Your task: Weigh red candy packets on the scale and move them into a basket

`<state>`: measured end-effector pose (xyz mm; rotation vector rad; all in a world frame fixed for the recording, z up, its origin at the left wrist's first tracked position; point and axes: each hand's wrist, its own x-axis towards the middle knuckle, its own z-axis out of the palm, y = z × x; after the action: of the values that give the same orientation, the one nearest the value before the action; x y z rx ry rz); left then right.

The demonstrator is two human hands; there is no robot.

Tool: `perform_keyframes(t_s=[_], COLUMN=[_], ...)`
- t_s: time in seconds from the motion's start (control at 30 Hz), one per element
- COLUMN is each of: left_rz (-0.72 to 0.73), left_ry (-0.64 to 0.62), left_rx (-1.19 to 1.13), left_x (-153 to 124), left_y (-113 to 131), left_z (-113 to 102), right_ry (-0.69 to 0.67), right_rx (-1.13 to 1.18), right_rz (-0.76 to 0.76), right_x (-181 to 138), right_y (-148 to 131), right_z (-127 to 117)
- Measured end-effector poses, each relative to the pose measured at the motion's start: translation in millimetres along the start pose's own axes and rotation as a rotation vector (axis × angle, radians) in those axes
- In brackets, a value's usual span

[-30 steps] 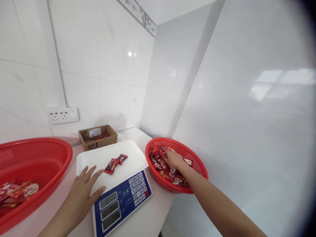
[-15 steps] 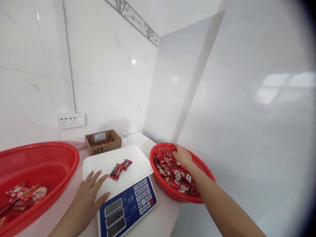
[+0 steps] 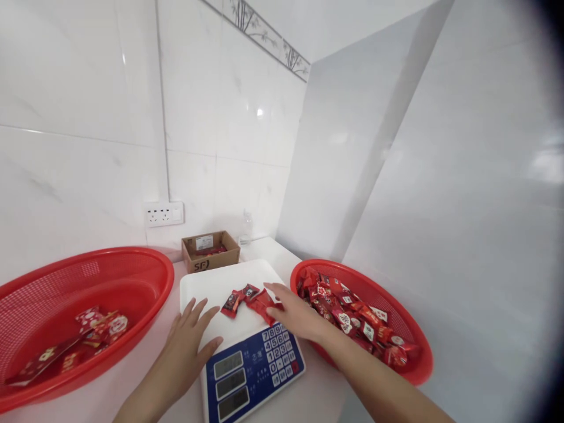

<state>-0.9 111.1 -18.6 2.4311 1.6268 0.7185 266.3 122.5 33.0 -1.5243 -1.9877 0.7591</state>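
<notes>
A white weighing scale (image 3: 202, 288) with a blue keypad panel stands in front of me. Two small dark-red candy packets (image 3: 231, 304) lie on its pan. My right hand (image 3: 293, 311) is over the pan's right side, its thumb and fingers around a larger plain red packet (image 3: 261, 305) that rests beside the small ones. Over the pan's left edge, my left hand (image 3: 187, 341) is open with fingers spread, holding nothing. To the right, a red plastic basket (image 3: 418, 329) is heaped with red packets (image 3: 346, 314), partly hidden by my right forearm.
A larger red basket (image 3: 145, 267) on the left contains several red packets (image 3: 103, 329). Behind the scale are a cardboard box (image 3: 211, 260) with red items inside and a clear bottle (image 3: 245, 228). Tiled walls meet behind the table, with a socket (image 3: 164, 214) on one.
My right hand has moved left from the right basket to the scale pan with a red packet. My left hand stays open by the pan. The view has turned slightly left.
</notes>
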Motion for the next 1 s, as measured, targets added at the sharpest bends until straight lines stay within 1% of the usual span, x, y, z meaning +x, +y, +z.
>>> perform_keyframes(t_s=[0.07, 0.13, 0.27, 0.37, 0.47, 0.53, 0.63, 0.77, 0.83, 0.9, 1.0], left_rz=[0.006, 0.010, 0.007, -0.001, -0.006, -0.005, 0.001, 0.033, 0.054, 0.062, 0.064], left_ry=[0.010, 0.017, 0.004, -0.024, -0.029, -0.026, -0.013, 0.031, 0.055, 0.064, 0.053], left_rx=[0.006, 0.010, 0.013, 0.012, 0.012, 0.013, 0.020, 0.030, 0.029, 0.024, 0.025], left_x=[0.0, 0.0, -0.2, -0.4, -0.5, -0.3, 0.4, 2.0, 3.0, 4.0, 5.1], left_y=[-0.3, -0.6, -0.1, 1.1, 1.9, 1.8, 0.0, -5.3, -8.6, -11.5, -14.2], left_z=[0.0, 0.5, 0.9, -0.2, -1.3, -1.5, -0.2, 5.2, 7.9, 9.4, 9.3], right_ry=[-0.065, -0.102, -0.062, -0.027, -0.041, -0.043, -0.043, -0.117, -0.146, -0.125, 0.006], right_rx=[-0.145, -0.263, -0.492, -0.590, -0.588, -0.554, -0.514, -0.484, -0.455, -0.420, -0.417], right_rz=[-0.068, -0.082, -0.139, -0.108, -0.031, -0.009, -0.071, -0.179, -0.184, -0.172, -0.110], right_x=[-0.9, 0.6, 15.4, 31.7, 40.7, 39.5, 30.9, 24.9, 27.4, 31.0, 31.8], right_y=[-7.1, -15.3, -27.6, -30.5, -31.6, -33.6, -39.4, -46.6, -46.6, -41.9, -22.0], right_z=[9.3, 18.4, 36.2, 43.8, 45.8, 46.8, 51.3, 58.3, 55.7, 45.1, 12.9])
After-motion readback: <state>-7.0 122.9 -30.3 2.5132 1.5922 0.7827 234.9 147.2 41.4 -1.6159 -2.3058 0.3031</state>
